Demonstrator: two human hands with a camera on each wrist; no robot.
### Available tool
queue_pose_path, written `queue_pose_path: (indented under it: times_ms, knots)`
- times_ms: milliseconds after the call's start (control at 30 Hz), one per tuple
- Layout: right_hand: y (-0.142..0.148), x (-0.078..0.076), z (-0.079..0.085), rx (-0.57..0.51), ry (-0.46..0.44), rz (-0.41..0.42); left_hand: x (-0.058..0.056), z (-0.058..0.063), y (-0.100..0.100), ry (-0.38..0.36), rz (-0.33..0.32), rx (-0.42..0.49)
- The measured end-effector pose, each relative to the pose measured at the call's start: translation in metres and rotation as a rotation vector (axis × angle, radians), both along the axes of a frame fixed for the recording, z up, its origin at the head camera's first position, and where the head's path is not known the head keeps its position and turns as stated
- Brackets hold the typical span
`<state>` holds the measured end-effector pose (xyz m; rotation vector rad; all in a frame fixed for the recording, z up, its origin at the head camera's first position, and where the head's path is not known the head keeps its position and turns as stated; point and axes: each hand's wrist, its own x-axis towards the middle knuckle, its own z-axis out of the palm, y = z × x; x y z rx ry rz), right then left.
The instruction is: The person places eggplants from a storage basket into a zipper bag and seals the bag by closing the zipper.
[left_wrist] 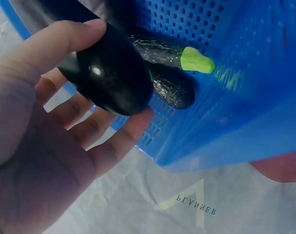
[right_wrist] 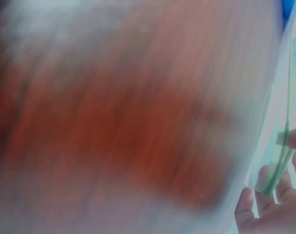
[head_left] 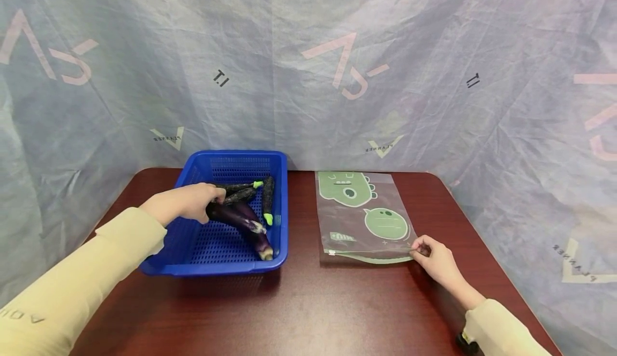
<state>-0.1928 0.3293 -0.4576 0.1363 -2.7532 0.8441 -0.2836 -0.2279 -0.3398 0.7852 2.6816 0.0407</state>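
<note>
In the blue basket, my left hand grips the rounded dark end of an eggplant; the left wrist view has the thumb over the eggplant and the fingers below it. The eggplant's pale stem end points toward the basket's near right corner. Beside it lie several dark, wrinkled cucumbers with bright green tips, one cucumber along the right wall. On the right, my right hand pinches the near right corner of a clear zip bag printed with green cartoon figures.
Basket and bag rest on a dark red-brown table. A white slider sits at the left end of the bag's zip edge. Grey printed cloth hangs behind the table and at both sides.
</note>
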Motion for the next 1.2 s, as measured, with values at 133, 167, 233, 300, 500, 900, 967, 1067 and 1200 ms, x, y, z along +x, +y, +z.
queue_pose_path:
  times_ms: [133,167,233,300,500,900,967,1067,1200]
  knots:
    - [0.001,0.000,0.001,-0.043,0.029,-0.019,0.003,0.005,-0.003,0.031,0.012,0.006]
    - [0.001,0.000,0.001,-0.057,0.036,-0.024,0.005,0.007,-0.003,0.037,0.017,0.009]
    - [0.001,0.000,0.001,-0.089,0.046,-0.027,0.007,0.010,-0.004,0.051,0.028,0.021]
    - [0.000,0.001,0.001,-0.124,0.055,-0.025,0.010,0.013,-0.006,0.068,0.041,0.040]
    - [-0.002,0.001,0.002,-0.193,0.064,-0.032,0.018,0.016,-0.011,0.143,0.073,0.099]
    - [-0.008,-0.003,0.003,-0.290,0.062,-0.090,0.041,0.024,-0.007,0.304,0.125,0.214]
    - [-0.010,-0.002,0.004,-0.316,0.056,-0.103,0.045,0.026,-0.005,0.317,0.133,0.234]
    - [-0.012,-0.002,0.007,-0.334,0.050,-0.125,0.050,0.029,-0.002,0.326,0.147,0.253]
    - [-0.015,-0.002,0.008,-0.342,0.048,-0.158,0.058,0.033,0.004,0.351,0.159,0.259]
